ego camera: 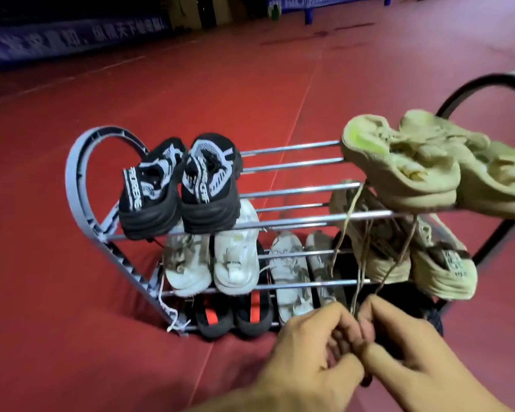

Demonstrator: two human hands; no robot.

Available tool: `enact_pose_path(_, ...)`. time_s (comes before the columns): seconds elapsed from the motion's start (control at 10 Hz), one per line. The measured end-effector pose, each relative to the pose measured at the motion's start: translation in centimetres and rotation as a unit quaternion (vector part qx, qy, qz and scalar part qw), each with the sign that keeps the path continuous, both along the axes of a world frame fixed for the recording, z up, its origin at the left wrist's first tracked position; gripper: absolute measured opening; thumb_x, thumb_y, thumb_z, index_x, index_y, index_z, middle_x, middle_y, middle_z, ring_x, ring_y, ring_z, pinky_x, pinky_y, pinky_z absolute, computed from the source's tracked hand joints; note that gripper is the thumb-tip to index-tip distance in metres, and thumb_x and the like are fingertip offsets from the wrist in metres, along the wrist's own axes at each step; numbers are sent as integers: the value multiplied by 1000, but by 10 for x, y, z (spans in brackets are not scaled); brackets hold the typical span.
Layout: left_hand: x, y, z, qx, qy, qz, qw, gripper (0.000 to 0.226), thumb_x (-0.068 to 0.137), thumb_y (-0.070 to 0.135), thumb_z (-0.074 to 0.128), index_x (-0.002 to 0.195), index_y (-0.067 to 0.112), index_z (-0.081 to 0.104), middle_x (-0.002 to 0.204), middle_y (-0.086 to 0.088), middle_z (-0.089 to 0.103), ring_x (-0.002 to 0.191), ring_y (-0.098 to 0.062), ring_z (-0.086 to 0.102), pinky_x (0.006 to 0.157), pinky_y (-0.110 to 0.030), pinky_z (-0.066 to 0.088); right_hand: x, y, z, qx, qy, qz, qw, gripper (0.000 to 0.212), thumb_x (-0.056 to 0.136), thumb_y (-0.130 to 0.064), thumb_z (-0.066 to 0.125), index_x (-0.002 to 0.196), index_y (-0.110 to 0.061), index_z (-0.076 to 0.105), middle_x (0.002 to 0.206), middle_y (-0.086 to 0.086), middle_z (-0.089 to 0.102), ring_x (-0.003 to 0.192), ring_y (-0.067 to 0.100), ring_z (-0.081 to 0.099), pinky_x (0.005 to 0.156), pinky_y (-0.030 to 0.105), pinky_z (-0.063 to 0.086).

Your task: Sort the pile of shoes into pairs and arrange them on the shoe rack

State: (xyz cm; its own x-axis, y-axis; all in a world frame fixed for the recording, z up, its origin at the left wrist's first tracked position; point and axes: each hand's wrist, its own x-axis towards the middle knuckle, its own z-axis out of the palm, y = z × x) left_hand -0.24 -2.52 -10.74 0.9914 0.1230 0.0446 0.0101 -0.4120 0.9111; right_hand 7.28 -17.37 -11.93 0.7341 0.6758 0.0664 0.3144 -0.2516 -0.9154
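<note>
A metal shoe rack with heart-shaped ends stands on the red floor. Its top shelf holds a black and grey pair at the left and a beige pair at the right. Long beige laces hang from the beige pair down past the lower shelves. My left hand and my right hand meet in front of the rack, both pinching the ends of these laces. The middle shelf carries a white pair, a slim white and grey pair and another beige pair. A black and red pair sits on the bottom shelf.
Red sports floor stretches all around the rack. Dark blue barrier boards line the far left, and blue furniture stands far back at the right. White laces trail from the rack's lower left corner.
</note>
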Motion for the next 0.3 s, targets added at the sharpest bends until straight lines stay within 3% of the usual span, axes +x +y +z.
enact_pose_path(0.1, 6, 23, 47, 13, 21, -3, 1000, 14, 68, 11, 58, 77, 19, 66, 61, 12, 58, 51, -1, 47, 54, -11, 36, 12, 18, 46, -29, 1, 26, 999, 11, 75, -21, 61, 72, -22, 51, 66, 16, 69, 59, 27, 63, 58, 38, 50)
enact_pose_path(0.2, 25, 43, 114, -38, 24, 33, 998, 11, 65, 21, 57, 73, 24, 65, 58, 7, 53, 52, -3, 42, 54, -14, 35, 31, 39, 113, -18, 31, -11, 999, 13, 69, -33, 61, 67, -24, 52, 60, 9, 61, 58, 12, 55, 59, 33, 45)
enact_pose_path(0.3, 35, 51, 197, -57, 31, 39, 997, 20, 62, 39, 58, 74, 23, 63, 58, -5, 53, 57, -8, 48, 61, -23, 38, 39, 52, 206, -2, 47, 21, 999, 19, 68, -36, 60, 70, -20, 51, 58, 2, 53, 59, 11, 50, 61, 28, 39)
